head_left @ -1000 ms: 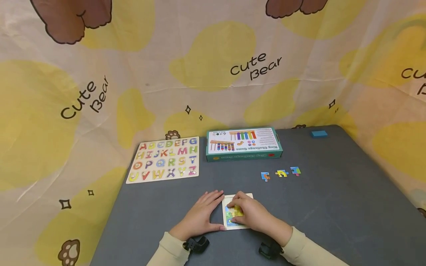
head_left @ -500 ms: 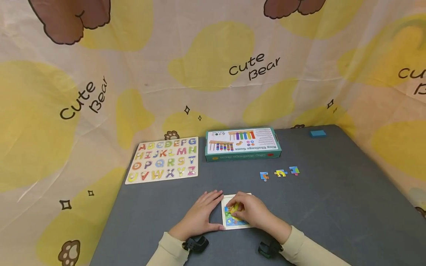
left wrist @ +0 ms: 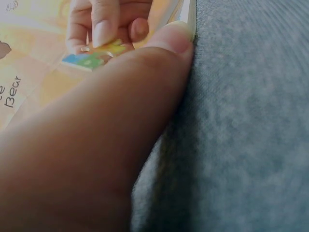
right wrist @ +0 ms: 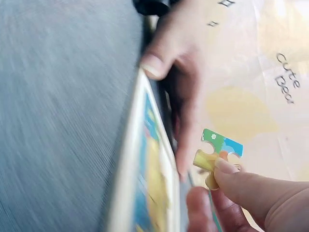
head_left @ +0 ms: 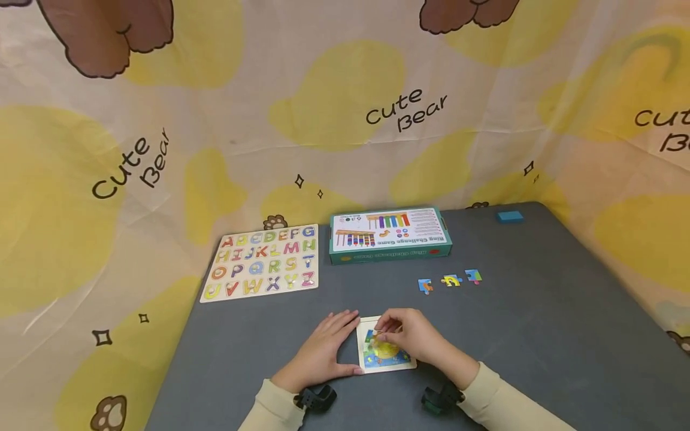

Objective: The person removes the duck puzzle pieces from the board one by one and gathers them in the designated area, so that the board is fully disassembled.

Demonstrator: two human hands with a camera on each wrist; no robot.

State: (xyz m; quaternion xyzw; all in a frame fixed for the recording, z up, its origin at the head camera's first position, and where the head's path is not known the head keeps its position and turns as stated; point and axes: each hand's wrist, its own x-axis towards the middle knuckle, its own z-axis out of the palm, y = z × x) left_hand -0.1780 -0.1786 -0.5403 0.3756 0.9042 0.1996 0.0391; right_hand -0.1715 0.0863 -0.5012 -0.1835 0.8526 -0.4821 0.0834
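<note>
A small wooden-framed jigsaw puzzle (head_left: 396,367) with a yellow and blue picture lies flat on the table in front of the person. The left hand (head_left: 318,350) rests at its left side, fingers extended, with the thumb at the near corner and a fingertip at the far corner. Above the puzzle, the right hand (head_left: 417,338) pinches a jigsaw piece (right wrist: 217,147) between thumb and fingers. That piece is green, blue and yellow, and in the right wrist view it is off the puzzle. Part of the puzzle's far right is hidden behind the right hand.
Three loose jigsaw pieces, a blue-orange one (head_left: 424,286), a yellow one (head_left: 451,280) and a blue-green one (head_left: 473,276), lie beyond the right hand. Farther back are an alphabet board (head_left: 261,263), a game box (head_left: 390,236) and a blue block (head_left: 510,216).
The right hand has risen from the puzzle with the jigsaw piece in its pinch, showing more of the picture. The left hand stays beside the frame. The head view has shifted slightly.
</note>
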